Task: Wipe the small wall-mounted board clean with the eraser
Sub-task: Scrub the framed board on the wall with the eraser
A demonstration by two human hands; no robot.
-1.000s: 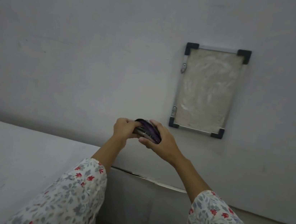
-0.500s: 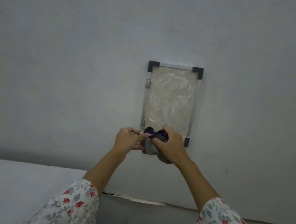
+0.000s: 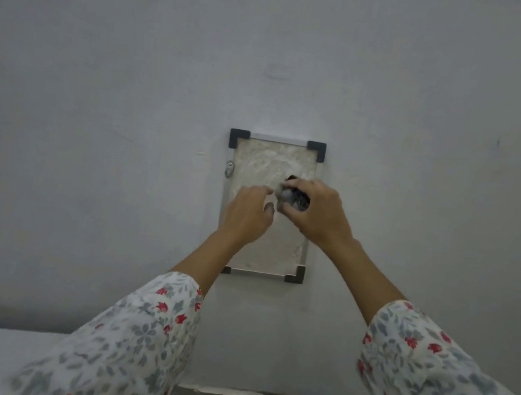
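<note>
Two hands meet in front of a small board [image 3: 273, 166] on a grey wall [image 3: 102, 77], in the head view, the only one given. The right hand [image 3: 319, 215] has its fingers curled tight around a dark eraser [image 3: 292, 198], which sits over the board's right half, at about 2 o'clock from the board's centre. The left hand [image 3: 247, 215], at 9 o'clock from the eraser, is loosely curled, fingertips near or touching the eraser; whether they grip it cannot be told. The board face is cloudy with pale smears.

Risk: the eraser looks soiled and may only spread residue, and hard pressure could shift the board on its mount.

Hidden: the hands and forearms cover the board's middle and lower left, and contact between eraser and board cannot be confirmed.
</note>
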